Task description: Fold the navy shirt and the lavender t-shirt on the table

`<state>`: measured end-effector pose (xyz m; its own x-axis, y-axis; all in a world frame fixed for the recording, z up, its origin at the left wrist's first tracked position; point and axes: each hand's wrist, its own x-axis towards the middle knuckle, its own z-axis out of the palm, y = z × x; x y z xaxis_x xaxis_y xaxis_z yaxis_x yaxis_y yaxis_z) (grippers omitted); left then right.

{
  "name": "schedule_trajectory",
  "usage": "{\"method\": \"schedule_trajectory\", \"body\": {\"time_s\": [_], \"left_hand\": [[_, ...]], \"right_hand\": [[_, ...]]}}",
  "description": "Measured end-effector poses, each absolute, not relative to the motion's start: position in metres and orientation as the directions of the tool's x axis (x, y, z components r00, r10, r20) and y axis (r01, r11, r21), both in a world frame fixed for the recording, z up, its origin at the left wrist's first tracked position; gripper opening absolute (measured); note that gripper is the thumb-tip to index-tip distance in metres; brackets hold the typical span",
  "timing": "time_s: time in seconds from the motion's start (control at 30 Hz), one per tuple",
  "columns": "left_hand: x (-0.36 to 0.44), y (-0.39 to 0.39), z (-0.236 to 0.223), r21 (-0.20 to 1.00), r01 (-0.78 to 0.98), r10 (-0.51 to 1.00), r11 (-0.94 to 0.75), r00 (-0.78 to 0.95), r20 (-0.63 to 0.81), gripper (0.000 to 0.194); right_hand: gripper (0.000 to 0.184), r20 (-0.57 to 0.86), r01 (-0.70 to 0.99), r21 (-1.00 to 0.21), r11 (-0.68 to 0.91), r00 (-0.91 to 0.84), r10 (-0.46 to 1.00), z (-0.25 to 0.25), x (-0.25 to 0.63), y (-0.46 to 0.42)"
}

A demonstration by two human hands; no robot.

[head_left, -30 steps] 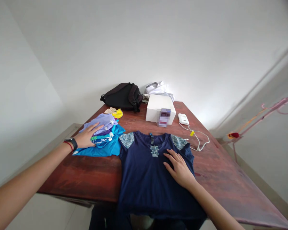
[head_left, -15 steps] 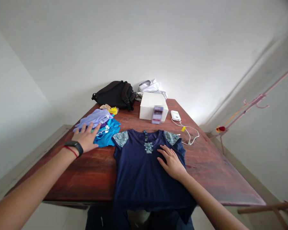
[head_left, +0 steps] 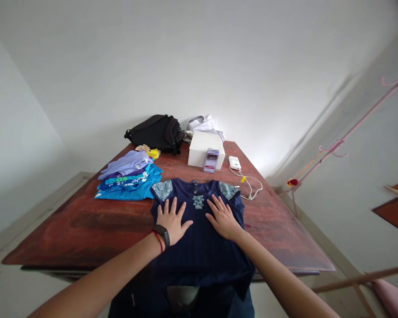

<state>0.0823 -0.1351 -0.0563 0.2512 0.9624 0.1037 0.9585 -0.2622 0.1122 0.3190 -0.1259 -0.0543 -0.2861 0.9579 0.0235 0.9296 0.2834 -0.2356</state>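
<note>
A navy T-shirt point(head_left: 199, 247) with patterned sleeves lies spread out, neckline away from me, its hem hanging over the table's near edge. On the left of its chest rests my left hand point(head_left: 173, 223), palm down with fingers spread; a black band and a red string circle that wrist. My right hand point(head_left: 223, 218) lies flat on the right of the chest, fingers stretched out. Neither hand grips the cloth. To the left of the shirt sits a stack of folded clothes point(head_left: 128, 179), lilac on top and bright blue below.
A black backpack point(head_left: 155, 132), a white box point(head_left: 204, 145) and white cloth point(head_left: 205, 123) stand at the back of the wooden table point(head_left: 102, 234). A white device point(head_left: 234, 163) with a cable point(head_left: 257, 190) lies right of the box. Beyond the right edge leans a pink rack point(head_left: 338, 143).
My left hand has moved right, from the clothes stack onto the navy T-shirt. My right hand stays on the shirt. The view has shifted slightly.
</note>
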Motion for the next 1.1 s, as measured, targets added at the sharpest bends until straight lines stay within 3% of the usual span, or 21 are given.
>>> {"method": "schedule_trajectory", "body": {"time_s": [0.07, 0.27, 0.67, 0.87, 1.1], "left_hand": [[0.096, -0.123, -0.057, 0.104, 0.961, 0.962, -0.255, 0.242, 0.127, 0.069], [0.097, -0.095, -0.067, 0.167, 0.827, 0.842, -0.537, 0.513, 0.166, 0.059], [0.054, -0.095, -0.077, 0.141, 0.822, 0.822, -0.551, 0.506, 0.262, 0.061], [0.03, -0.104, -0.075, 0.095, 0.833, 0.825, -0.545, 0.513, 0.236, 0.06], [-0.005, -0.136, -0.075, 0.097, 0.831, 0.822, -0.548, 0.514, 0.247, 0.056]], "right_hand": [[0.057, 0.032, 0.898, -0.24, 0.369, -0.373, 0.927, -0.05, 0.306, -0.122], [0.063, 0.003, 0.84, -0.263, 0.475, -0.491, 0.871, -0.056, 0.295, -0.111], [0.063, -0.005, 0.855, -0.239, 0.46, -0.475, 0.88, -0.062, 0.314, -0.114], [0.063, 0.003, 0.868, -0.234, 0.438, -0.45, 0.893, -0.066, 0.333, -0.122], [0.054, 0.148, 0.869, -0.283, 0.406, -0.378, 0.914, -0.074, 0.371, -0.155]]}}
